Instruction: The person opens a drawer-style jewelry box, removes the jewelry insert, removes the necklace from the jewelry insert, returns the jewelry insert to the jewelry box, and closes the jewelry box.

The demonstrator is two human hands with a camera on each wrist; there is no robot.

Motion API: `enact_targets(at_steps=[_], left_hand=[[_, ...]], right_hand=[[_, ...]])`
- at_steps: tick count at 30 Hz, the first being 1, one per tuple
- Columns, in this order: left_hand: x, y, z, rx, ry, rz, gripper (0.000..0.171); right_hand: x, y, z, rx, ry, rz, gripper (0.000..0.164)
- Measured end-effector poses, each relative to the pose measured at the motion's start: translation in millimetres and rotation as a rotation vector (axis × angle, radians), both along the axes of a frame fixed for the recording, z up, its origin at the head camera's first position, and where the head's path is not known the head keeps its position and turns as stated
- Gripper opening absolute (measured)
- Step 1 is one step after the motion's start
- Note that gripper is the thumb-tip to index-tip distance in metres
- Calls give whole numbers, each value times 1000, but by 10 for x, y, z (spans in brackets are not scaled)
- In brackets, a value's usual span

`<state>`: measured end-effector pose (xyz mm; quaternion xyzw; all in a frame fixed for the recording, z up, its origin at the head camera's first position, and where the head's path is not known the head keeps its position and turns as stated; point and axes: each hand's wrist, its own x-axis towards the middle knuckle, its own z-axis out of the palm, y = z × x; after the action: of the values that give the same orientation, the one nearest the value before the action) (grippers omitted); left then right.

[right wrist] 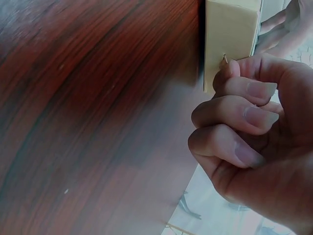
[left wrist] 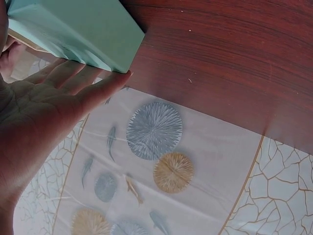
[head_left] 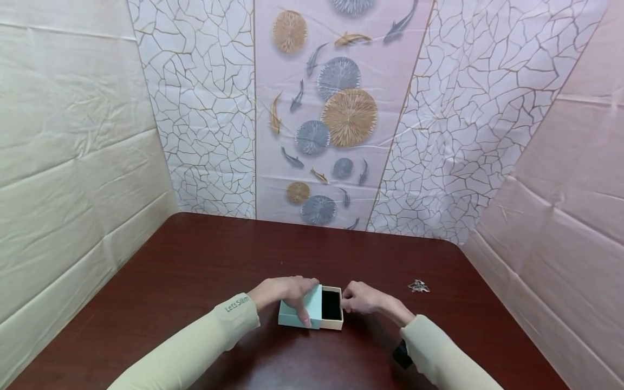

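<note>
A small mint-green drawer box (head_left: 314,304) lies on the table with its cream inner tray (head_left: 332,325) pulled partway out to the right. Black padding (head_left: 331,306) shows inside the tray. Across the green sleeve my left hand (head_left: 292,292) grips the box, thumb on the near side and fingers on the far side; in the left wrist view those fingers press along the green wall (left wrist: 88,29). At the tray's end face (right wrist: 230,34) my right hand (head_left: 363,298), fingers curled, pinches a small pull cord (right wrist: 225,58), mostly hidden by the fingertips.
A silvery chain-like bundle (head_left: 418,286) lies on the table to the right, beyond my right hand. The dark red-brown table (head_left: 219,249) meets a patterned cloth backdrop (head_left: 317,162) at the back, with pale cloth walls on both sides.
</note>
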<state>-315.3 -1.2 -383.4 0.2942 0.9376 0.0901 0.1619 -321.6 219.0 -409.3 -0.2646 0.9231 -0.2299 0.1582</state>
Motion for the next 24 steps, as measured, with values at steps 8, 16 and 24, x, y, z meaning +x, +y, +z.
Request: enact_targets(at_steps=[8, 16, 24], left_hand=[[6, 1, -1, 10, 1, 1, 81], [11, 2, -20, 10, -10, 12, 89], [-17, -1, -33, -7, 9, 9, 83]], right_hand=[[-14, -90, 7, -5, -1, 5, 27], [-30, -155, -15, 12, 22, 12, 26], [-30, -229, -25, 9, 24, -6, 27]])
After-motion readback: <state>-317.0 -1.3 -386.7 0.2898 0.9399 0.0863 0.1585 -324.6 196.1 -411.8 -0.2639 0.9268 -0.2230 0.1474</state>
